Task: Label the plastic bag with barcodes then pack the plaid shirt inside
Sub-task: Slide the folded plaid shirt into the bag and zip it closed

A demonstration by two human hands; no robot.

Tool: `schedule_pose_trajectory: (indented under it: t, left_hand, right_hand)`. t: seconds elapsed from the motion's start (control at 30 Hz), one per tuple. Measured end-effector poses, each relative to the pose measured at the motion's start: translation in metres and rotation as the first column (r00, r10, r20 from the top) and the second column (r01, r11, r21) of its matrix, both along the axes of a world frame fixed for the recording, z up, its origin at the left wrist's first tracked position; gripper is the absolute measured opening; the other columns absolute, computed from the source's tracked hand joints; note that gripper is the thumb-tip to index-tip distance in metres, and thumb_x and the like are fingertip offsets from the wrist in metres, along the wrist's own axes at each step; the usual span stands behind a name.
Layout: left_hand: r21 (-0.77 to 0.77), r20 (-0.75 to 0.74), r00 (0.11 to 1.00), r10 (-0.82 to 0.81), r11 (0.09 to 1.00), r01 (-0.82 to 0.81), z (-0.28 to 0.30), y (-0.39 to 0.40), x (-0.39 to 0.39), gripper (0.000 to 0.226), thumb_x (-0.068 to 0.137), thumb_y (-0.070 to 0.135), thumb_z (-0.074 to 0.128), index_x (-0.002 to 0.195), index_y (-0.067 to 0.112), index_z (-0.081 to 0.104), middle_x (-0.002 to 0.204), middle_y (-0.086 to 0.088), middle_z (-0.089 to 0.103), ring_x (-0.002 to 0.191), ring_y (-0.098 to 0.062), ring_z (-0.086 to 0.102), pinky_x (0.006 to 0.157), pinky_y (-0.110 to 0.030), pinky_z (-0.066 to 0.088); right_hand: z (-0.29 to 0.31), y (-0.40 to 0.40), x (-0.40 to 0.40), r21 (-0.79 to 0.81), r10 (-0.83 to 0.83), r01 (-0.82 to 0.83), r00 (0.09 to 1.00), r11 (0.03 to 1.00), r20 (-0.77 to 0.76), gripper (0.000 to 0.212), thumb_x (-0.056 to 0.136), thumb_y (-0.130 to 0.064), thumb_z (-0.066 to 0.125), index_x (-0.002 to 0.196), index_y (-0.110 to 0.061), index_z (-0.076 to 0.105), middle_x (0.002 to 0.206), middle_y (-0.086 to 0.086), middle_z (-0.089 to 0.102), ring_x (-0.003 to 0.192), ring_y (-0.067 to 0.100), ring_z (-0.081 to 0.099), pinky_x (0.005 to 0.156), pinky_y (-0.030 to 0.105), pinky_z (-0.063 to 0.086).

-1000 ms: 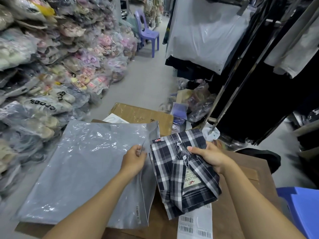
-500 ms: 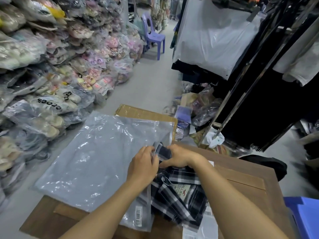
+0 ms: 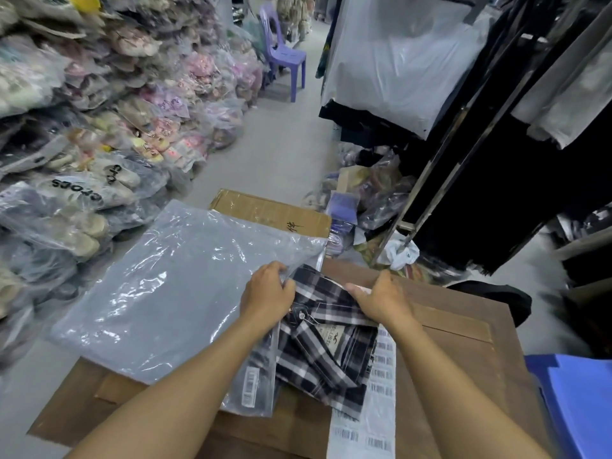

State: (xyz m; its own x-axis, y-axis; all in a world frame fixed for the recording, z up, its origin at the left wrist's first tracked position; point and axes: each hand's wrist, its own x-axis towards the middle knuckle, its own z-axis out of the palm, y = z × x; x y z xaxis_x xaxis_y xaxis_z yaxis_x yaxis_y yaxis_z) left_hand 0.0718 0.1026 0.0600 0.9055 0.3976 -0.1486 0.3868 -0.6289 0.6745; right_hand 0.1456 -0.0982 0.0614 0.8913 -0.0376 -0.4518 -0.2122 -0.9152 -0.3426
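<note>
A clear plastic bag (image 3: 172,293) lies flat across a brown cardboard box (image 3: 463,346), its mouth facing right; a barcode sticker (image 3: 250,385) sits near its lower right corner. My left hand (image 3: 266,298) pinches the upper edge of the bag's mouth. The folded black-and-white plaid shirt (image 3: 326,346) lies at the opening with its left side under the plastic. My right hand (image 3: 381,301) grips the shirt's upper right edge. A sheet of barcode labels (image 3: 371,422) lies under the shirt, sticking out toward me.
Bagged shoes (image 3: 82,180) are piled high along the left. A second cardboard box (image 3: 271,210) stands behind the bag. Dark clothes on a metal rack (image 3: 496,160) fill the right. A blue plastic stool (image 3: 583,399) sits at lower right, and a purple chair (image 3: 284,58) stands down the aisle.
The shirt has gone from held up in my right hand to lying at the bag's mouth, partly inside. My right hand shifted from the shirt's far left corner to its right edge.
</note>
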Motion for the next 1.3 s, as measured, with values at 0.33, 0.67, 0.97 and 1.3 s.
schedule_pose_trajectory:
  t: [0.33, 0.67, 0.97, 1.3]
  left_hand:
    - [0.003, -0.073, 0.997, -0.035, 0.999, 0.035, -0.004, -0.018, -0.005, 0.038, 0.091, 0.025, 0.055, 0.128, 0.016, 0.060, 0.097, -0.006, 0.071, 0.072, -0.024, 0.065, 0.068, -0.041, 0.061]
    - [-0.059, -0.097, 0.991, -0.092, 0.995, 0.086, 0.012, -0.011, -0.005, 0.029, 0.086, 0.015, 0.060, 0.113, 0.009, 0.071, 0.058, 0.003, 0.055, 0.067, -0.026, 0.064, 0.078, -0.038, 0.059]
    - [-0.137, -0.067, 0.997, -0.042, 0.990, 0.032, 0.018, 0.004, -0.012, 0.017, 0.076, 0.015, 0.061, 0.088, 0.015, 0.073, 0.068, -0.011, 0.069, 0.071, -0.033, 0.069, 0.066, -0.038, 0.058]
    - [-0.204, -0.177, 0.981, -0.084, 0.978, 0.047, 0.006, 0.007, -0.013, 0.048, 0.072, 0.023, 0.055, 0.119, 0.022, 0.049, 0.083, -0.009, 0.071, 0.062, -0.029, 0.073, 0.067, -0.043, 0.062]
  right_hand:
    - [-0.009, -0.036, -0.032, 0.233, -0.155, 0.282, 0.881, 0.931, -0.447, 0.037, 0.087, -0.020, 0.076, 0.113, -0.002, 0.055, 0.078, 0.009, 0.066, 0.053, 0.015, 0.058, 0.041, 0.021, 0.050]
    - [-0.007, 0.025, -0.033, 0.615, -0.098, 0.368, 0.899, 0.698, -0.426, 0.024, 0.088, -0.016, 0.075, 0.099, -0.018, 0.054, 0.099, 0.008, 0.073, 0.074, 0.019, 0.067, 0.053, 0.030, 0.059]
    - [-0.035, 0.110, -0.039, 0.702, -0.002, 0.646, 0.736, 0.298, -0.677, 0.038, 0.090, -0.006, 0.045, 0.060, -0.017, 0.066, 0.054, -0.004, 0.062, 0.052, 0.013, 0.054, 0.051, 0.027, 0.044]
    - [-0.033, 0.082, -0.015, 0.724, -0.350, 0.590, 0.803, 0.357, -0.482, 0.018, 0.098, -0.018, 0.046, 0.095, -0.011, 0.062, 0.068, 0.000, 0.066, 0.061, 0.015, 0.063, 0.054, 0.025, 0.050]
